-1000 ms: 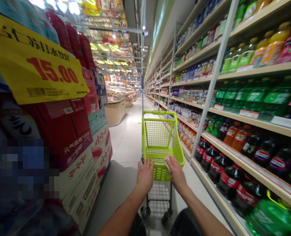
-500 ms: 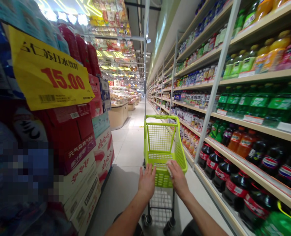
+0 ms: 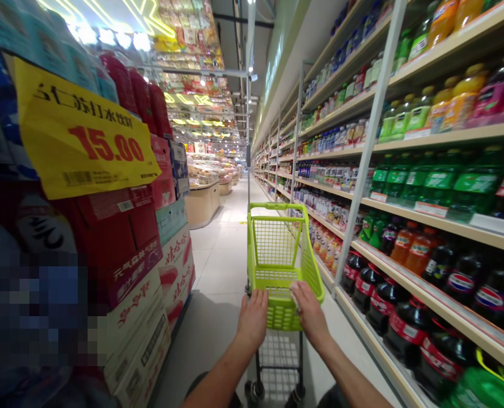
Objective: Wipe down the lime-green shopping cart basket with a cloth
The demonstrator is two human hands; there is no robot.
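Observation:
A lime-green shopping cart with a plastic basket stands in front of me in the aisle. My left hand lies at the near left corner of the basket's rim, its fingers stretched forward, holding nothing that I can see. At the near right corner, my right hand has a crumpled white tissue under its fingers, against the rim. The part of the rim beneath both hands is hidden. No goods show inside the basket.
On the right runs a long shelf full of soda bottles. Stacked drink cartons stand close on the left, under a yellow price sign. Farther along the tiled floor is a wooden display counter. A thin metal pole rises by the cart.
The fingers of my left hand have drawn closer together. My right hand keeps the tissue at the rim. The view has shifted slightly, with the cart sitting a little lower in it.

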